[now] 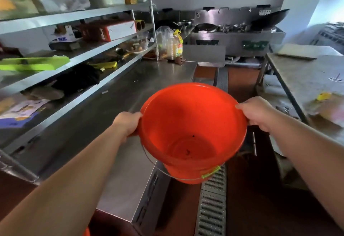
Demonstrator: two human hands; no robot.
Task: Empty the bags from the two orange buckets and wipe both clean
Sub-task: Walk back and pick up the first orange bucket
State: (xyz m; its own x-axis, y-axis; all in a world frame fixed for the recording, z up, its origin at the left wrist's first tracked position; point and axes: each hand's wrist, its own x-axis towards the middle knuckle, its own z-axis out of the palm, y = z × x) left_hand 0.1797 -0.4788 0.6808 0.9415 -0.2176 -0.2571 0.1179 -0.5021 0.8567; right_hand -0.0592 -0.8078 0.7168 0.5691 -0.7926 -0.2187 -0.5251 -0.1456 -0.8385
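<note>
An orange bucket (pixel 193 127) is held up in the air over the edge of the steel counter (pixel 130 90), its mouth tilted toward me. No bag is inside; a few dark specks lie on its bottom. Its wire handle with a green grip (pixel 211 173) hangs below. My left hand (pixel 128 123) grips the rim on the left side. My right hand (pixel 258 112) grips the rim on the right. A sliver of another orange thing (pixel 86 232) shows at the bottom edge.
Steel shelves (pixel 78 53) packed with boxes and bags run along the left. An oil bottle (pixel 177 44) stands at the counter's far end. Wok stoves (pixel 236 30) line the back wall. A second table (pixel 307 75) is on the right, a floor drain grate (pixel 212 207) between.
</note>
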